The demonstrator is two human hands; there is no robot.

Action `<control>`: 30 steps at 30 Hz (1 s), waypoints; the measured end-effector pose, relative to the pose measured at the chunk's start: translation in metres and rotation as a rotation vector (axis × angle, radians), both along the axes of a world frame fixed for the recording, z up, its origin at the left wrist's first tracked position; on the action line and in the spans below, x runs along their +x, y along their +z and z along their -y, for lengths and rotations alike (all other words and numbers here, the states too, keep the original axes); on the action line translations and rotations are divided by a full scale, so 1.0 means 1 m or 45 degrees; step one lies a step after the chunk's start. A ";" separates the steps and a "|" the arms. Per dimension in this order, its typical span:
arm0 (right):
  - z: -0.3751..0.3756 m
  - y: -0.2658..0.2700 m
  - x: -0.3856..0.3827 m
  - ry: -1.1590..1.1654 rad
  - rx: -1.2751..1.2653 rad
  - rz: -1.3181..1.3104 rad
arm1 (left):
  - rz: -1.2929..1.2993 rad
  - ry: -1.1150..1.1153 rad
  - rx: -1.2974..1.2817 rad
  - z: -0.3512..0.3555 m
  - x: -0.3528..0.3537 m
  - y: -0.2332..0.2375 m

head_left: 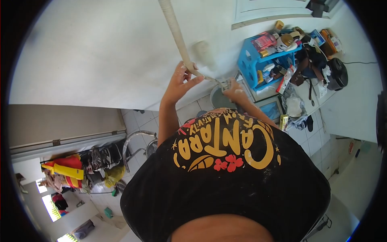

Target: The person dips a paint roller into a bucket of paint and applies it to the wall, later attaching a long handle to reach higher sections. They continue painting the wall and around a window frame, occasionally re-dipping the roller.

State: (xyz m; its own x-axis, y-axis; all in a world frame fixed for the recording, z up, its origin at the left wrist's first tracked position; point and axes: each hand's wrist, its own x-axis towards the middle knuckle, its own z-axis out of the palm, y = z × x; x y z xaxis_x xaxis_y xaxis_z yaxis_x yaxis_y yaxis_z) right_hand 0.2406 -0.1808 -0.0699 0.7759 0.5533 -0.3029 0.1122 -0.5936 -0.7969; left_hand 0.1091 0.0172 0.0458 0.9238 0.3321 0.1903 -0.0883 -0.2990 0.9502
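A long beige strip [174,28] comes down from the top of the view, in front of the white wall. My left hand [179,84] is closed round its lower part, thumb and fingers against it. Below that hand, the strip's thin end runs towards my right hand [236,92]. My right hand's fingers are bent round a small whitish thing at that end, too small to make out. Both hands have white smears. Just beneath my right hand is a grey bucket [219,100], partly hidden by my black shirt [225,189].
On the right, a blue plastic shelf [250,64] with bottles stands on a cluttered table [318,105] beside a black round container [338,74]. A metal-framed chair [131,139] is at the left, near a rack of clothes [96,161]. Tiled floor lies below.
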 end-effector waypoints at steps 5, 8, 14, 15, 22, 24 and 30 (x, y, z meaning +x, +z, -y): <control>0.018 0.040 0.006 -0.074 0.224 -0.412 | -0.020 0.001 0.190 -0.008 0.016 0.010; 0.050 0.048 0.031 -0.313 0.615 -0.467 | -0.036 0.007 0.035 0.000 0.022 0.008; 0.134 0.137 0.018 -0.503 0.813 -0.539 | -0.048 -0.131 0.030 0.003 0.023 0.012; 0.146 0.136 0.019 -0.411 0.793 -0.466 | -0.044 -0.086 0.025 0.005 0.022 0.009; 0.107 0.126 -0.019 -0.297 1.066 -0.249 | -0.586 -0.515 -0.009 -0.009 -0.021 -0.047; 0.091 0.123 -0.038 -0.152 1.046 -0.211 | -0.664 -0.630 0.014 -0.018 -0.039 -0.044; 0.020 0.114 -0.089 0.198 0.316 0.191 | -0.803 -0.592 -0.035 -0.046 -0.082 -0.035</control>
